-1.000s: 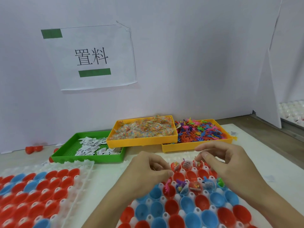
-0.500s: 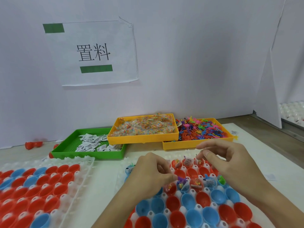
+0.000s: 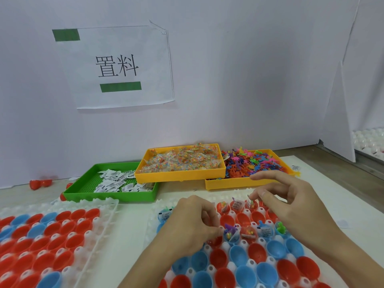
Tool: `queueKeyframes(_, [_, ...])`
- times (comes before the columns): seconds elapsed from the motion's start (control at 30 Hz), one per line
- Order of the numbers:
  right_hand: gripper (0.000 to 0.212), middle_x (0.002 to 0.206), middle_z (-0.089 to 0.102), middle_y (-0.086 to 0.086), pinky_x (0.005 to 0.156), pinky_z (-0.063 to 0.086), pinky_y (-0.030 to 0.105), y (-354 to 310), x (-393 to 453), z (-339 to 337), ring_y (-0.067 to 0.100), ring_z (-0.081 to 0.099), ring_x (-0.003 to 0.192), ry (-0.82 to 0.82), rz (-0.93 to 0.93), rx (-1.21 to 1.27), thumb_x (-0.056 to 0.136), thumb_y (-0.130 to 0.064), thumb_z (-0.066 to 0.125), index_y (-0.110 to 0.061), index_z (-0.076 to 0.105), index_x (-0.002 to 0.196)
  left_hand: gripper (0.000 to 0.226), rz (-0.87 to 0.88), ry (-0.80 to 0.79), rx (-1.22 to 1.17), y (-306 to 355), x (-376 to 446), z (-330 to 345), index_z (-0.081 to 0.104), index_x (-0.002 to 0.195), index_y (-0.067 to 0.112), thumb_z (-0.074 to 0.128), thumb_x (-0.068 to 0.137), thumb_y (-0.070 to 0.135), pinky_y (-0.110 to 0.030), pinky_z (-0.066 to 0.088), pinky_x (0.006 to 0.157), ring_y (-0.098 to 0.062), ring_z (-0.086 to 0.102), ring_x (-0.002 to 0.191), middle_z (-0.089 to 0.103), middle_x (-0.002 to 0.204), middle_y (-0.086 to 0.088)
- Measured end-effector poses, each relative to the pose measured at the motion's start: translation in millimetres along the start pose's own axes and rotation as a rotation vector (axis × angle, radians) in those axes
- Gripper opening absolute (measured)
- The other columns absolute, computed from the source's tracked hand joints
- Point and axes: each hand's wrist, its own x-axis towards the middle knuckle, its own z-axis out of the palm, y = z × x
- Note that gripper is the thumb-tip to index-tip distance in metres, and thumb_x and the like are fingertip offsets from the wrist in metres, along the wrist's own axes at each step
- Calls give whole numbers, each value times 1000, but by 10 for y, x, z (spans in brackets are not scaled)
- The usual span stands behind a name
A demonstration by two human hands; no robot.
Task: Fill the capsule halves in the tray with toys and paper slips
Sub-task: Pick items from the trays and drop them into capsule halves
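A white tray point(image 3: 154, 229) of red and blue capsule halves lies in front of me. Several halves in its far rows hold small toys, clear packets and paper slips. My left hand point(image 3: 193, 225) is curled, thumb against forefinger, and pinches something small that its fingers hide. Its fingertips sit over a red half point(image 3: 216, 241), beside a blue half with a purple toy point(image 3: 229, 228). My right hand point(image 3: 291, 202) hovers above the far row, forefinger stretched out and thumb meeting a curled finger just over a packet point(image 3: 250, 202) in a half. I see nothing between those fingers.
A second tray point(image 3: 108, 213) of red and blue halves lies at the left. At the back stand a green bin of paper slips point(image 3: 108, 196), a yellow bin of clear packets point(image 3: 180, 177) and a yellow bin of coloured toys point(image 3: 228, 185). A white wall rises behind.
My left hand has shifted slightly right and down onto the red half. The pink toy that hung under its fingers no longer shows. My right hand has barely moved.
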Motion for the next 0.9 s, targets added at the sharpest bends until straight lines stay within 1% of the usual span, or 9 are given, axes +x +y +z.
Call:
queueKeyframes(0.13, [27,78,76,-12,77,47,17,2,1,-3,0,69,85,-4,-5,-4,94,-9,63,-34,67,105,24,11,8,16,2,3,7,66,62,22,82,79,21,-14,41,50,-3,52,49,66,60,2])
queueKeyframes(0.23, [26,78,76,-13,76,48,18,18,-2,-9,1,69,85,-3,-14,-8,94,-10,63,-35,68,103,14,23,6,0,2,-7,-35,75,71,16,83,78,26,-16,43,51,-4,53,51,71,67,-2])
queueKeyframes(0.37, [26,78,76,-14,75,47,18,33,5,-9,1,70,85,-1,-23,-13,94,-11,63,-35,68,101,10,69,12,18,-8,-7,-99,80,81,19,79,82,29,-12,37,50,0,48,50,66,62,6])
queueKeyframes(0.5, [26,77,75,-17,73,43,12,41,9,-18,-2,69,85,4,-30,-28,94,-12,64,-37,67,101,6,93,-5,45,-17,3,-154,78,77,22,80,79,27,-9,32,46,0,47,47,57,51,16])
queueKeyframes(0.67, [23,78,75,-15,71,46,13,33,10,-18,0,70,83,14,-32,-30,93,-10,64,-32,70,97,7,91,-57,96,-36,9,-104,78,81,16,81,77,13,-8,37,51,2,51,51,63,62,11])
queueKeyframes(0.73, [23,78,75,-15,71,47,13,19,7,-19,-1,70,82,17,-35,-28,93,-10,65,-32,71,97,7,91,-59,94,-29,0,-89,78,82,16,82,77,14,-8,38,51,2,51,51,63,64,9])
queueKeyframes(0.8, [23,77,76,-13,74,50,20,11,3,-21,0,70,82,20,-37,-15,92,-9,65,-31,71,96,7,99,-58,86,-33,-3,-138,77,80,19,83,77,23,-11,40,53,1,52,54,64,65,11])
queueKeyframes(0.83, [24,77,76,-13,75,50,23,9,2,-22,0,70,82,22,-39,-11,92,-9,65,-31,71,96,8,92,-36,78,-50,-4,-192,75,78,23,82,78,27,-13,41,54,1,52,55,63,64,12])
queueKeyframes(0.9, [24,77,76,-13,74,50,25,13,11,-43,-1,69,82,36,-43,-11,92,-9,65,-32,71,95,12,39,104,58,-130,13,-357,71,72,28,78,81,30,-13,42,52,1,54,53,64,64,11])
